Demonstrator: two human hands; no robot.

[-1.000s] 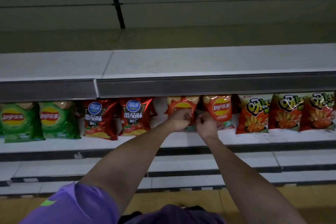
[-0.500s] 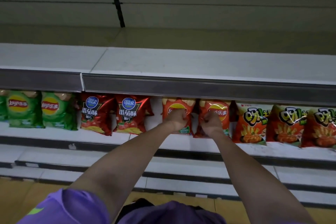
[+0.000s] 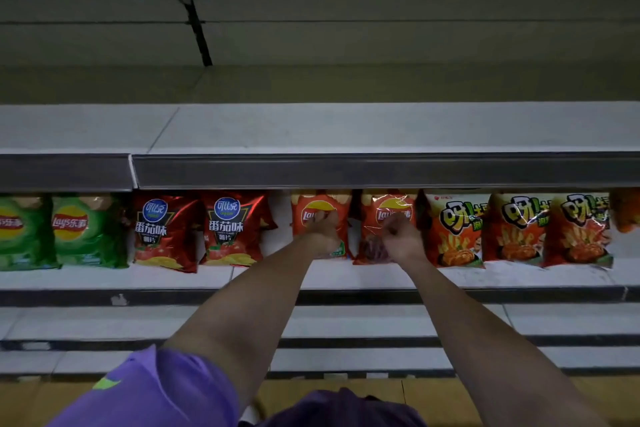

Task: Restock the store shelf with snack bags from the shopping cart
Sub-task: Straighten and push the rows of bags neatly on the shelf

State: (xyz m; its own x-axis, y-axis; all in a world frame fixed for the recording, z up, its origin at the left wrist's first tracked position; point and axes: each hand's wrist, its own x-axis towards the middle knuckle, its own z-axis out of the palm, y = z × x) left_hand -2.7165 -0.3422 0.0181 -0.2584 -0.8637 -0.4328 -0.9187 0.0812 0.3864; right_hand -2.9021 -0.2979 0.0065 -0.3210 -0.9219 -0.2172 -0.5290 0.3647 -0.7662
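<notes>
Hands reach mid-frame to the shelf (image 3: 346, 279): left hand (image 3: 323, 230) grips one orange Lay's bag (image 3: 320, 208), right hand (image 3: 401, 239) pinches the neighbouring orange bag (image 3: 391, 210), both upright.

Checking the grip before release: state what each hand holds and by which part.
Left hand grips the left orange chip bag at its front middle; right hand grips the right orange chip bag likewise.

Both arms reached forward toward the shelf (image 3: 346, 277); the left hand (image 3: 323, 230) and right hand (image 3: 401, 236), fingers curled, each gripped a bag there.
</notes>
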